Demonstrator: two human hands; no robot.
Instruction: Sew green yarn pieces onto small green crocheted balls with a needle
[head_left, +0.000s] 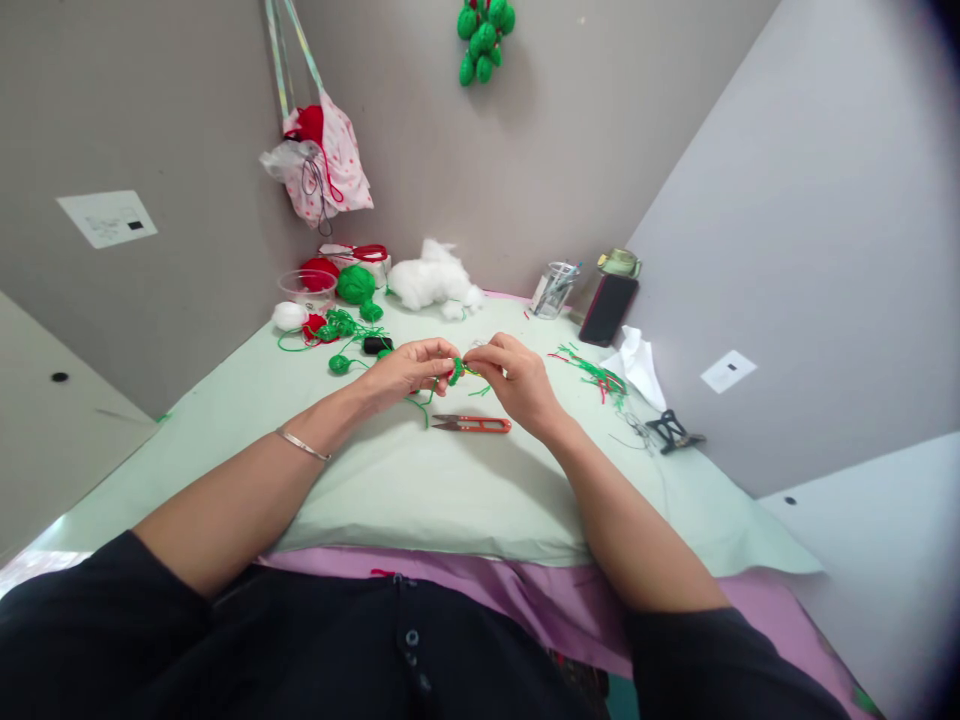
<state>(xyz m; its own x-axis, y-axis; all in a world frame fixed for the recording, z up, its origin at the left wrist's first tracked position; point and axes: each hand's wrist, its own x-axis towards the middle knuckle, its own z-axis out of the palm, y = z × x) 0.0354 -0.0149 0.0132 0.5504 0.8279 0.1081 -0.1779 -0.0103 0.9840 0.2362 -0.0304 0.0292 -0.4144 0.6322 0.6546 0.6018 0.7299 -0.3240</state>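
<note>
My left hand (416, 370) pinches a small green crochet piece (456, 372) between thumb and fingers, above the middle of the table. Right beside it, my right hand (514, 380) is closed on a thin crochet hook (472, 372), with a bit of yellow showing; most of it is hidden by the fingers. The hook's tip meets the green piece. Green yarn (430, 400) hangs below my left hand. Orange-handled thread snips (480, 425) lie on the table just under both hands, blades pointing left.
Green yarn balls (355, 285), a clear tub (307, 285) and white stuffing (435, 280) sit at the back. On the right are a pen cup (555, 290), a propped phone (609, 310), yarn scraps (596, 375) and a black clip (673, 432). A bag (330, 165) hangs on the wall.
</note>
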